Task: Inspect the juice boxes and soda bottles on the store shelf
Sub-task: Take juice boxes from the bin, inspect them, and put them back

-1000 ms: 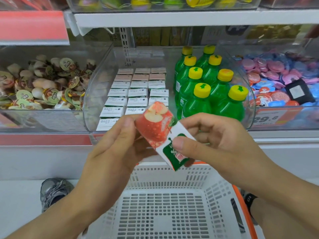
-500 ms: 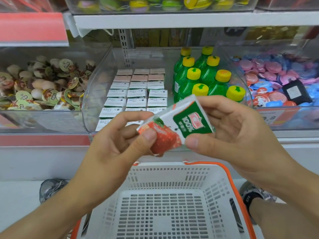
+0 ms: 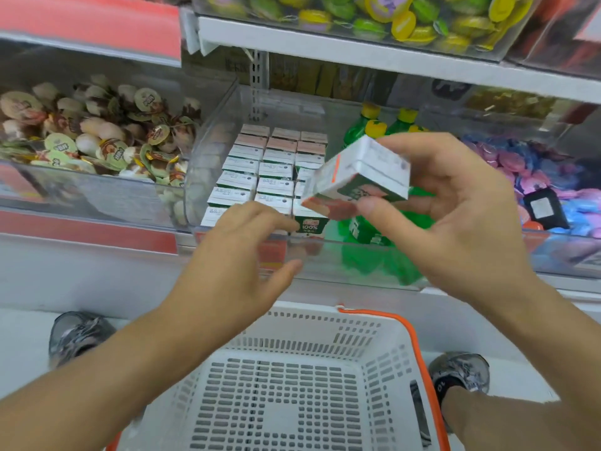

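Nearest to you, a white perforated basket [image 3: 292,385] with an orange rim sits low between your forearms, and a grey patterned shoe [image 3: 78,333] shows on the floor at its left, another shoe [image 3: 461,372] at its right. Above the basket, your left hand [image 3: 240,262] hangs free with fingers relaxed and loosely spread, holding nothing, its fingertips just in front of the clear bin's front wall. Your right hand [image 3: 455,216] is raised higher and grips a juice box [image 3: 357,174] between the thumb below and the fingers above and behind; the box is tilted, its white top panel facing up toward you and a red fruit print showing on its lower face. It is held in the air in front of the bin, apart from the shelf stock. Behind your hands, the clear bin [image 3: 208,170] holds rows of juice boxes [image 3: 260,170] standing upright on its left side, white tops up. On the bin's right side stand green soda bottles [image 3: 374,128] with yellow caps, mostly hidden behind your right hand and the held box. To the left, a neighbouring bin is heaped with small jelly cups [image 3: 91,135]; to the right, another holds pink and blue round packs [image 3: 520,170]. Farthest up, the shelf above carries a bin of yellow and green packs [image 3: 406,17].
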